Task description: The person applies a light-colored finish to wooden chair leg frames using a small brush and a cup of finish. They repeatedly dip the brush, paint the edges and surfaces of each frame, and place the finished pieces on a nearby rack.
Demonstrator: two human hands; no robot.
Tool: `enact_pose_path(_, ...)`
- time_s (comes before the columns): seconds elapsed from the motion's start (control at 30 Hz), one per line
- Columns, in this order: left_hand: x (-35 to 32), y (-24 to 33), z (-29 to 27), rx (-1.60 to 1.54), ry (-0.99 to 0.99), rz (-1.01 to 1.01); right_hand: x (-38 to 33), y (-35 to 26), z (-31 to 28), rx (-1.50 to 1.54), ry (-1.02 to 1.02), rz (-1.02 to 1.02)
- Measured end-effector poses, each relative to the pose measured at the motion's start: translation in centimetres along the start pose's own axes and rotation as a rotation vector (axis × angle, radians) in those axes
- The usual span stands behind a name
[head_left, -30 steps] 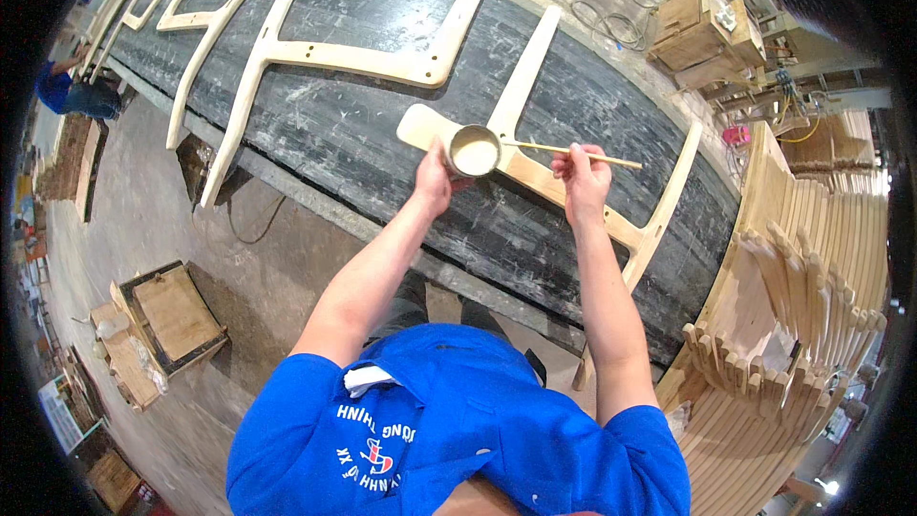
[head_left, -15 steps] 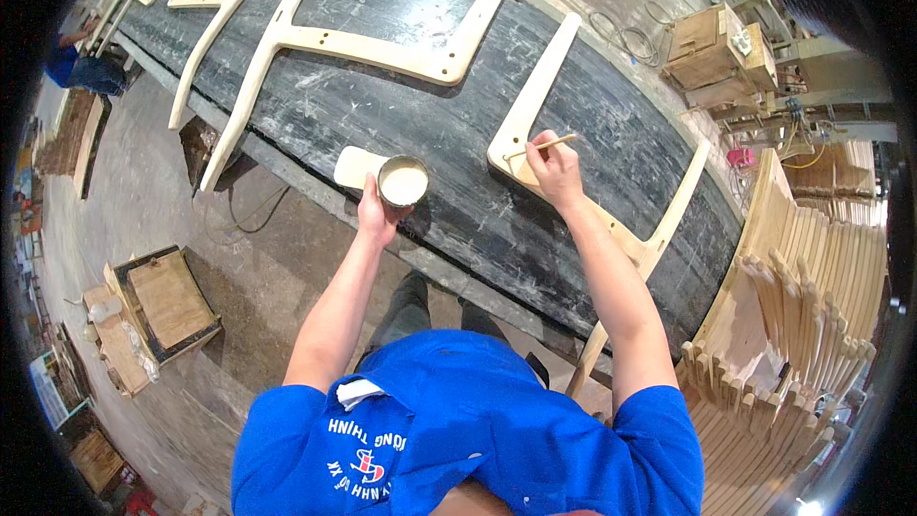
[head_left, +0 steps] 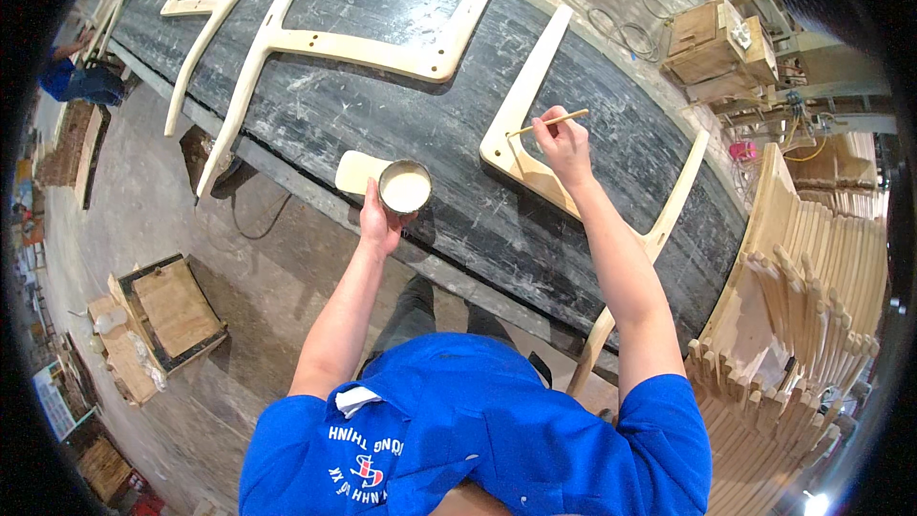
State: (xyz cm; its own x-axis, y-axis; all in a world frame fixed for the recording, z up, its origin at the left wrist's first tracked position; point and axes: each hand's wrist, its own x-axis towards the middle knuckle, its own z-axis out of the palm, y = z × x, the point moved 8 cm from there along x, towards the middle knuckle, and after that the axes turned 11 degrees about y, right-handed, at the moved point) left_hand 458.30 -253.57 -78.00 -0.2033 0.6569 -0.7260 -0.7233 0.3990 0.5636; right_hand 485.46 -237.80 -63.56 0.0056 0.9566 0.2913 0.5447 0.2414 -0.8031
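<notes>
My left hand (head_left: 380, 224) is closed around a round, dark-rimmed cup (head_left: 405, 187) of creamy white liquid, near the table's front edge. A pale flat wooden piece (head_left: 356, 172) with a rounded end shows just left of the cup; whether I grip it too, I cannot tell. Between the fingers of my right hand (head_left: 564, 147) is a thin wooden stick (head_left: 570, 118). Its lower tip meets the corner of a pale wooden chair side frame (head_left: 533, 86), beside the small dark holes there. My right forearm covers part of that frame, which lies flat on the black tabletop (head_left: 458, 182).
Another similar frame (head_left: 358, 52) lies to the left, with several more beyond it. Stacked curved wooden parts (head_left: 812, 239) stand at the right. A wooden box (head_left: 177, 308) sits on the floor at left, another (head_left: 707, 38) behind the table. A person (head_left: 84, 81) is at far left.
My right hand has shifted slightly right and up the picture, and the stick has tilted. The view has moved a little; my left hand still holds the cup.
</notes>
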Motion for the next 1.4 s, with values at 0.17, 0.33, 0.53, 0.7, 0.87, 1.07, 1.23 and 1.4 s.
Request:
enact_pose_path(0.17, -0.3, -0.5, 0.2, 0.013, -0.004, -0.022, -0.5, 0.6, 2.4, -0.098, -0.089, -0.059)
enact_pose_path(0.33, -0.7, -0.3, 0.1, 0.031, -0.033, 0.003, -0.2, -0.4, 2.6, -0.226, -0.172, -0.218)
enact_pose_path(0.53, -0.7, -0.4, 0.6, 0.052, 0.014, -0.042, 0.4, 0.5, 2.3, -0.200, -0.221, -0.106)
enact_pose_path(0.7, 0.1, -1.6, 4.0, 0.020, -0.061, -0.030, -1.8, -2.9, -0.1, -0.055, -0.275, -0.457)
enact_pose_path(0.87, -0.5, -4.8, 8.6, 0.114, -0.072, 0.011, -4.3, -2.5, -5.2, 0.324, -0.092, 0.120)
enact_pose_path(1.07, -3.7, -10.4, 15.2, 0.192, -0.203, -0.040, -9.5, 3.2, -8.5, 0.342, 0.066, 0.319)
enact_pose_path(1.23, -5.8, -14.2, 18.2, 0.181, -0.286, -0.095, -14.2, 9.3, -12.0, 1.012, 0.247, 0.802)
enact_pose_path(1.4, -6.0, -17.2, 19.4, 0.188, -0.282, -0.106, -16.9, 11.0, -15.6, 1.235, 0.296, 0.795)
